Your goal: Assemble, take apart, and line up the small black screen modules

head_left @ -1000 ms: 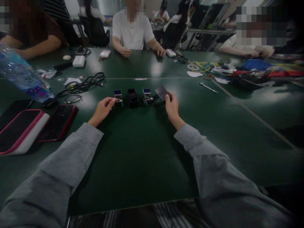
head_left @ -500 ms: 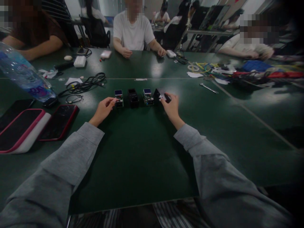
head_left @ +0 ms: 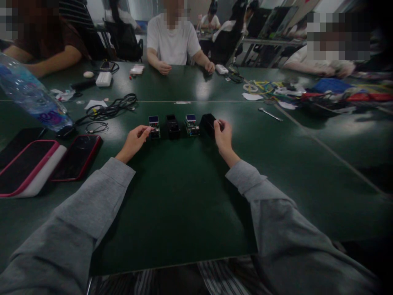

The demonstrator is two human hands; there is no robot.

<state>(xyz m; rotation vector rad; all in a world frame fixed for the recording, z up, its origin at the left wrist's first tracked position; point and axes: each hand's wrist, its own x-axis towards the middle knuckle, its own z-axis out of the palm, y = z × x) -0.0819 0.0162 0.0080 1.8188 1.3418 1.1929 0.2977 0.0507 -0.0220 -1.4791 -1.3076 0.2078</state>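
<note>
Across the green table runs a row of small electronic parts. My left hand (head_left: 135, 140) pinches the edge of the leftmost circuit board (head_left: 156, 132), which has a little screen at its far end. A black plastic case (head_left: 172, 128) with openings in its face lies to the right of that board. Beyond it sits a second circuit board (head_left: 192, 129) with a similar screen. At the right end of the row, my right hand (head_left: 225, 137) grips a tilted black case (head_left: 208, 122) by its right side, thumb on the near face. My fingertips behind it are partly hidden.
On the left stand phones (head_left: 78, 157), a leaning water bottle (head_left: 33, 96) and a coiled black cable (head_left: 116, 105). A wrench (head_left: 270, 114) and a heap of wires (head_left: 331, 94) lie to the right. People sit across the table, one in a white shirt (head_left: 172, 39).
My right hand has turned the black case, so its plain dark outside now shows instead of its lighter inside. The left hand stays at the left board.
</note>
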